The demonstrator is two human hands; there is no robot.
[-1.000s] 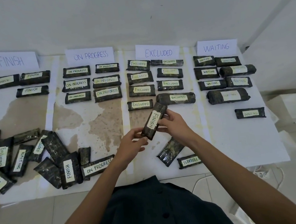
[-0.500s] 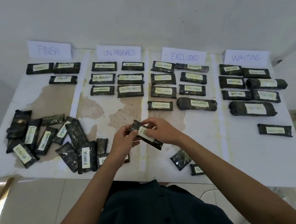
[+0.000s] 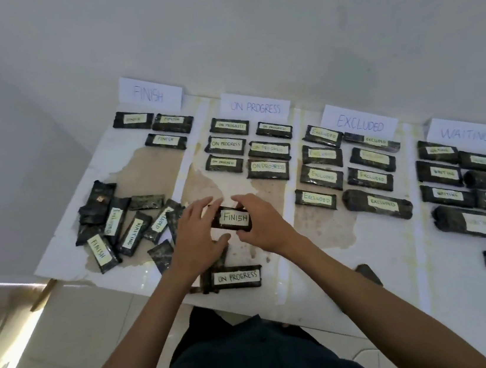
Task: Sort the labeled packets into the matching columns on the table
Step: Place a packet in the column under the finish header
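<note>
A dark packet labelled FINISH [image 3: 234, 217] is held level between both hands above the table's middle. My left hand [image 3: 194, 238] grips its left end, and my right hand [image 3: 261, 223] grips its right end. White column signs read FINISH [image 3: 149, 94], ON PROGRESS [image 3: 256, 108], EXCLUDED [image 3: 359, 125] and WAITING [image 3: 466, 135]. Rows of labelled packets lie below each sign; three lie under FINISH, such as one [image 3: 166, 140]. An unsorted heap of packets [image 3: 117, 225] lies at the left. An ON PROGRESS packet [image 3: 237, 277] sits near the front edge.
The white table [image 3: 339, 267] has brown stained patches and taped column lines. A white wall rises behind the signs. Another dark packet [image 3: 367, 272] peeks out beside my right forearm. Tiled floor [image 3: 69, 330] shows at the lower left.
The FINISH packet has turned from tilted to level, label up, and moved left with both hands. The camera view has swung left and tilted.
</note>
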